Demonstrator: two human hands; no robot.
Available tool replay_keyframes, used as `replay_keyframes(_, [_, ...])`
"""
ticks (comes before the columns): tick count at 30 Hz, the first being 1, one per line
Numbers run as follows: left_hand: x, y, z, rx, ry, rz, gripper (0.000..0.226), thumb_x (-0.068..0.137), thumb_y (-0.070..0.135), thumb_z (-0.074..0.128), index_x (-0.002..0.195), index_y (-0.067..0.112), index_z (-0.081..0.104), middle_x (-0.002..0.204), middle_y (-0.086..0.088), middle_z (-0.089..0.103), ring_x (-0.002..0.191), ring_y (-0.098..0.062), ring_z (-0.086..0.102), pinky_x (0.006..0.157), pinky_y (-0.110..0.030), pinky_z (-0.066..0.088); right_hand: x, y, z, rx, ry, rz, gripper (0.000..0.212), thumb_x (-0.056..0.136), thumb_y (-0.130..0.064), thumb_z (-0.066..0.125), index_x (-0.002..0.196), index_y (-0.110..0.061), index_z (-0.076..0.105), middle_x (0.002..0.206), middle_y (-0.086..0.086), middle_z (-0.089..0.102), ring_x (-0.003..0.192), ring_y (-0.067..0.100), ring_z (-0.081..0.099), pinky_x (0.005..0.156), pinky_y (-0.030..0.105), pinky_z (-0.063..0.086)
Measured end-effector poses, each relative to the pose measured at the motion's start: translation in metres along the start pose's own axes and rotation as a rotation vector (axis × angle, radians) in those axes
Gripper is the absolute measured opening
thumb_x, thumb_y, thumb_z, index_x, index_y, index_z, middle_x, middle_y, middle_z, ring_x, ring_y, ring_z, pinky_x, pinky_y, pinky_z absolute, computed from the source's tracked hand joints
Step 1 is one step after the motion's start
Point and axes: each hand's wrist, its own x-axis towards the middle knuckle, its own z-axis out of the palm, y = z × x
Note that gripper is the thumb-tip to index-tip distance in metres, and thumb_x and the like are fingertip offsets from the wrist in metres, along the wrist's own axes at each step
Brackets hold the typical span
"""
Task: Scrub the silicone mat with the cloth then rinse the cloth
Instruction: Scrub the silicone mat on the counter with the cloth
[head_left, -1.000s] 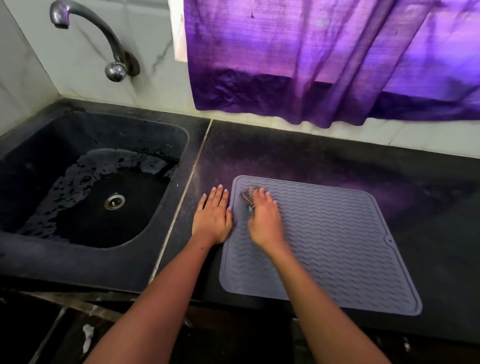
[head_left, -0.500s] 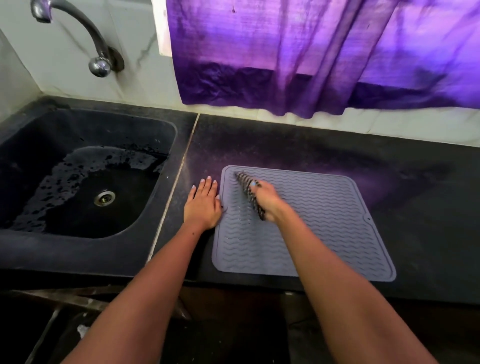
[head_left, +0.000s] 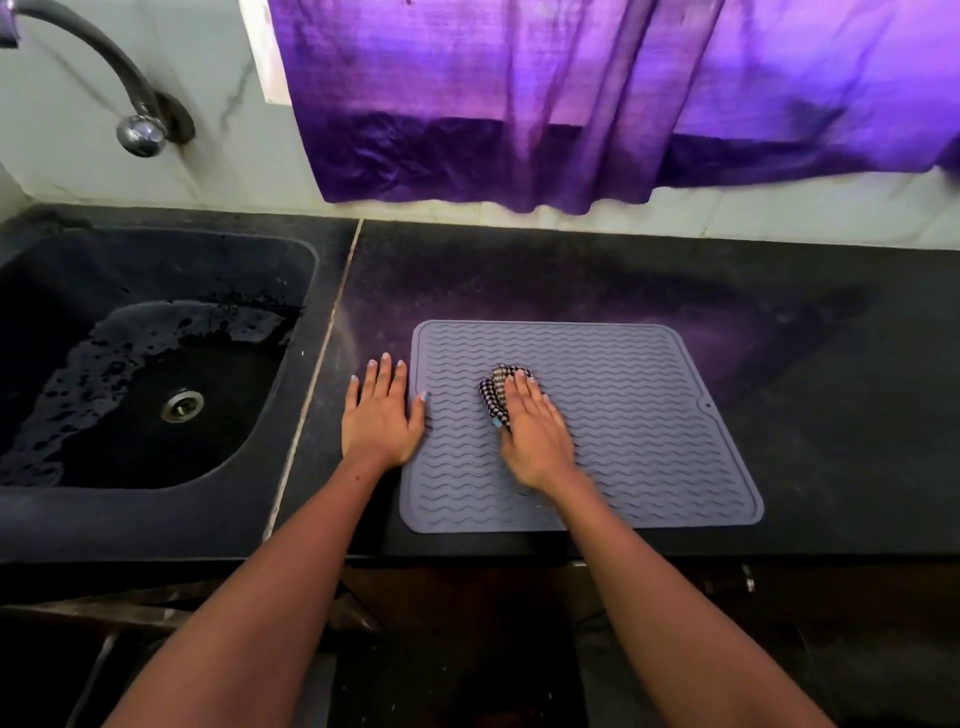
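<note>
A black stone counter (head_left: 597, 275) runs across the view under a purple curtain (head_left: 571, 104). On its left side a dark sink (head_left: 156, 493) is sunk in, wet around a metal drain (head_left: 182, 406), with a curved tap (head_left: 104, 78) on the wall above.

On the counter, just right of the sink, a grey silicone mat (head_left: 649, 415) with wavy ridges lies flat, its near edge close to the counter's front edge.

The left hand (head_left: 382, 418) rests flat on the counter just beside the mat's left edge, fingers straight and slightly apart; the thumb tip touches the mat's rim.

The right hand (head_left: 535, 431) presses a bunched black-and-white checked cloth (head_left: 496, 392) onto the mat's left-centre. The fingers lie fairly straight and close together over the cloth; whether the thumb pinches it underneath cannot be told.

Judged risk: the left hand barely pins the mat, so a hard stroke could slide it or lift its edge. The small wad could also slip out from under flat fingers.
</note>
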Motion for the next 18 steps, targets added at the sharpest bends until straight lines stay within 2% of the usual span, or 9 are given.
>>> replay_keyframes(3, [0.000, -0.001, 0.000, -0.023, 0.019, -0.009, 0.074, 0.086, 0.053, 0.009, 0.149, 0.015, 0.016, 0.158, -0.005, 0.007, 0.146, -0.018, 0.001, 0.118, -0.038, -0.003, 0.003, 0.002, -0.002, 0.045, -0.033, 0.007, 0.067, 0.096, -0.019, 0.041, 0.150, -0.015, 0.002, 0.159, -0.001, -0.003, 0.146, 0.012, -0.005, 0.114, 0.025, -0.007])
replay_keyframes(5, [-0.001, -0.001, 0.001, -0.030, 0.021, -0.006, 0.075, 0.085, 0.054, 0.008, 0.149, 0.015, 0.016, 0.158, -0.005, 0.007, 0.146, -0.018, 0.002, 0.118, -0.038, -0.002, 0.005, 0.003, -0.006, 0.143, -0.046, 0.026, 0.062, 0.097, -0.017, 0.041, 0.150, -0.017, 0.009, 0.159, -0.005, 0.003, 0.146, 0.011, -0.002, 0.117, 0.028, 0.000])
replay_keyframes(7, [-0.002, -0.002, 0.000, -0.033, 0.017, -0.002, 0.075, 0.086, 0.054, 0.008, 0.149, 0.015, 0.015, 0.158, -0.005, 0.007, 0.146, -0.018, 0.001, 0.119, -0.038, -0.002, 0.011, 0.000, -0.015, 0.438, -0.041, 0.106, 0.053, 0.098, -0.014, 0.041, 0.148, -0.015, 0.024, 0.157, -0.004, 0.015, 0.145, 0.012, 0.011, 0.118, 0.030, 0.011])
replay_keyframes(8, [-0.002, -0.003, 0.000, -0.031, 0.013, 0.001, 0.073, 0.088, 0.054, 0.009, 0.150, 0.014, 0.015, 0.158, -0.005, 0.007, 0.146, -0.019, 0.001, 0.119, -0.039, -0.002, 0.012, -0.001, -0.024, 0.664, -0.025, 0.187, 0.047, 0.098, -0.011, 0.041, 0.144, -0.013, 0.033, 0.155, 0.001, 0.025, 0.142, 0.014, 0.024, 0.115, 0.028, 0.020])
replay_keyframes(10, [-0.003, -0.003, -0.001, -0.017, 0.000, 0.009, 0.068, 0.093, 0.052, 0.012, 0.150, 0.014, 0.013, 0.159, -0.005, 0.005, 0.146, -0.019, 0.000, 0.119, -0.039, -0.002, 0.012, 0.005, -0.044, 0.993, 0.038, 0.339, 0.038, 0.098, -0.008, 0.041, 0.136, -0.008, 0.046, 0.142, 0.011, 0.047, 0.121, 0.018, 0.048, 0.099, 0.023, 0.036])
replay_keyframes(11, [-0.003, -0.003, -0.001, -0.014, -0.004, 0.011, 0.068, 0.093, 0.052, 0.011, 0.150, 0.014, 0.012, 0.159, -0.005, 0.005, 0.146, -0.019, -0.001, 0.119, -0.039, -0.003, 0.012, 0.012, -0.053, 0.998, 0.075, 0.363, 0.037, 0.098, -0.008, 0.041, 0.133, -0.007, 0.049, 0.136, 0.013, 0.053, 0.116, 0.020, 0.052, 0.093, 0.022, 0.038])
replay_keyframes(13, [-0.004, -0.002, -0.001, -0.021, -0.001, 0.004, 0.075, 0.087, 0.055, 0.006, 0.150, 0.014, 0.012, 0.159, -0.005, 0.005, 0.146, -0.019, -0.001, 0.118, -0.038, -0.004, 0.011, 0.028, -0.070, 0.698, 0.127, 0.323, 0.038, 0.097, -0.009, 0.042, 0.135, -0.009, 0.047, 0.138, 0.013, 0.050, 0.127, 0.026, 0.047, 0.100, 0.026, 0.035])
replay_keyframes(15, [-0.002, -0.002, -0.001, -0.021, 0.011, 0.000, 0.078, 0.084, 0.055, 0.005, 0.150, 0.014, 0.014, 0.159, -0.006, 0.006, 0.146, -0.019, 0.000, 0.118, -0.038, -0.003, 0.008, 0.041, -0.074, 0.325, 0.191, 0.268, 0.045, 0.096, -0.009, 0.041, 0.141, -0.011, 0.039, 0.149, 0.011, 0.036, 0.138, 0.028, 0.033, 0.114, 0.031, 0.020])
replay_keyframes(18, [-0.001, -0.003, 0.000, -0.023, 0.034, -0.002, 0.077, 0.084, 0.055, 0.007, 0.149, 0.014, 0.017, 0.158, -0.006, 0.009, 0.146, -0.019, 0.003, 0.118, -0.039, -0.001, -0.002, 0.044, -0.049, 0.139, 0.186, 0.202, 0.054, 0.094, -0.007, 0.040, 0.147, -0.011, 0.026, 0.156, 0.009, 0.021, 0.144, 0.023, 0.019, 0.119, 0.034, 0.010])
